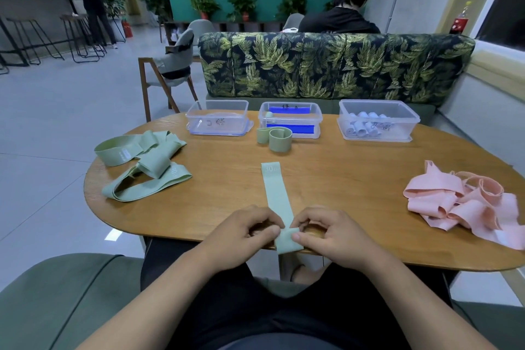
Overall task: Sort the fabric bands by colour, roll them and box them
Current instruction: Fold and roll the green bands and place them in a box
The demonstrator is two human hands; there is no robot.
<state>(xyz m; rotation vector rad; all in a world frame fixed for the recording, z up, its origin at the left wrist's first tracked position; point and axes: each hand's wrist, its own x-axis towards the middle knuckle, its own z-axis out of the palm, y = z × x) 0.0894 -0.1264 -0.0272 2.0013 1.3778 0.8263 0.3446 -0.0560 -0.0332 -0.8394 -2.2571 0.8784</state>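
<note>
Table: oval, wood.
Green heap, left edge; pink heap, right edge; both unrolled.
Middle box, far edge: seems to hold one green roll, hard to tell.
Green band: flat, centre to near edge.
My left hand and my right hand: both pinch its near end, first turn begun. I should keep the edges square, roll tight and press evenly.
</note>
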